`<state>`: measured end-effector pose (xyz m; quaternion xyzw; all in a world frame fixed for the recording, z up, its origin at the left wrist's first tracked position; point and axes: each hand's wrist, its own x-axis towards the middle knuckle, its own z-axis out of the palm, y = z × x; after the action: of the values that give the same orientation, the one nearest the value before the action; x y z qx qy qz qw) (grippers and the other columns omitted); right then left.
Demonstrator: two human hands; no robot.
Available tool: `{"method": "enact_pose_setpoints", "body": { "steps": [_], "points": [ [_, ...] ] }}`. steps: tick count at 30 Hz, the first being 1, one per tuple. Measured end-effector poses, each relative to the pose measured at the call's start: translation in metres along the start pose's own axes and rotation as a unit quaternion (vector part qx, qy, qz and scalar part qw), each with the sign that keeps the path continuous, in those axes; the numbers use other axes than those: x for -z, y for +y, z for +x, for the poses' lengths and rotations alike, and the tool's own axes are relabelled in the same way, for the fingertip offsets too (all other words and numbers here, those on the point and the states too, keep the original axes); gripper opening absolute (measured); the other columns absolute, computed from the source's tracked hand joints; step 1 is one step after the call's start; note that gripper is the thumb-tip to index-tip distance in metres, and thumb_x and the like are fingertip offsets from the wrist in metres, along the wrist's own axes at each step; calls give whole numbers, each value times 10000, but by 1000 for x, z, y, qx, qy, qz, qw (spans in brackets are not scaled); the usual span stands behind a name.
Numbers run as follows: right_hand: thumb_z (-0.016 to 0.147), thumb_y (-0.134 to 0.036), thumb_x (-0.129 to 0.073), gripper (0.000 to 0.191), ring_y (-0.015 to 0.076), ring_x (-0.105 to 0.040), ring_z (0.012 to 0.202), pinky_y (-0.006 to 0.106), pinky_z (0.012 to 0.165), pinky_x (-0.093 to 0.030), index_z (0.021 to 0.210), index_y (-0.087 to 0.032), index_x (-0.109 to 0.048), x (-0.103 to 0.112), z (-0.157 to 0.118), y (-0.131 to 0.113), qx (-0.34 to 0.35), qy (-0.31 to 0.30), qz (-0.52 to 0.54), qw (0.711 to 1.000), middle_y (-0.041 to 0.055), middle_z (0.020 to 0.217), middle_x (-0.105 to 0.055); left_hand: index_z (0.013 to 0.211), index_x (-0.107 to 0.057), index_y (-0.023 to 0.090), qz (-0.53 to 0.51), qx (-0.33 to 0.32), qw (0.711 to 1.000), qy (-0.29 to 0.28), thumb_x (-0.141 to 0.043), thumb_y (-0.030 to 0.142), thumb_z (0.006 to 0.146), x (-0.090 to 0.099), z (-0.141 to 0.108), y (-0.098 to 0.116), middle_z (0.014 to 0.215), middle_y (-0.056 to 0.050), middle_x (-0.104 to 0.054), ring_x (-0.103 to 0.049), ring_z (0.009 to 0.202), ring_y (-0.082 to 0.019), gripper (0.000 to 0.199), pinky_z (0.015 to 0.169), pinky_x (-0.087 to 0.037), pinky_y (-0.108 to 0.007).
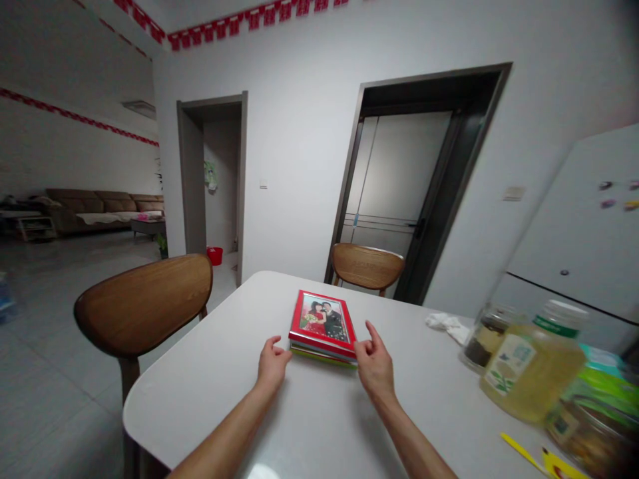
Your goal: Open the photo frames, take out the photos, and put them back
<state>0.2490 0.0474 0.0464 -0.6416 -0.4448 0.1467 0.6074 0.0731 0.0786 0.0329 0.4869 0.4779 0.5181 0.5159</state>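
A red picture frame [325, 319] with a photo of two people lies face up on the white table [219, 386]. Under it is a stack of flat items, with a green edge showing at the bottom. My left hand [273, 364] is at the near left corner of the stack, its fingers apart and nothing held in them. At the near right corner, my right hand [374, 362] has its index finger stretched forward and its thumb by the frame's edge; it grips nothing visible.
To the right stand a large bottle of yellow liquid [534, 362], a glass jar [486, 336], another jar [589, 432] and a crumpled tissue [448, 325]. A yellow item [522, 452] lies near them. Wooden chairs [150, 303] are at the left and far sides.
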Motion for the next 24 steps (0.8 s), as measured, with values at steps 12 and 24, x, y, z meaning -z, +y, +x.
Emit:
{"method": "enact_pose_setpoints", "body": {
  "steps": [12,24],
  "points": [
    [637,-148,-527,718,59,-343,443,187,458,-299,1274,-297,-230,-1,-58,-125,5,-225,411,883,-103,477,-401,1294,-176,237,-276,-123,913,-275,-570,58,546,-9,-65,109,554,96,-436,-392,495,-54,864,518,-321,-181],
    [684,-618,-349,525,28,-203,269,171,299,-152,396,-181,-295,-9,-33,-102,-197,-239,349,884,-80,327,-278,427,-345,167,-232,99,947,-198,-232,691,709,-5,-28,91,310,53,-334,-240,267,-35,605,332,-106,-166]
  ]
}}
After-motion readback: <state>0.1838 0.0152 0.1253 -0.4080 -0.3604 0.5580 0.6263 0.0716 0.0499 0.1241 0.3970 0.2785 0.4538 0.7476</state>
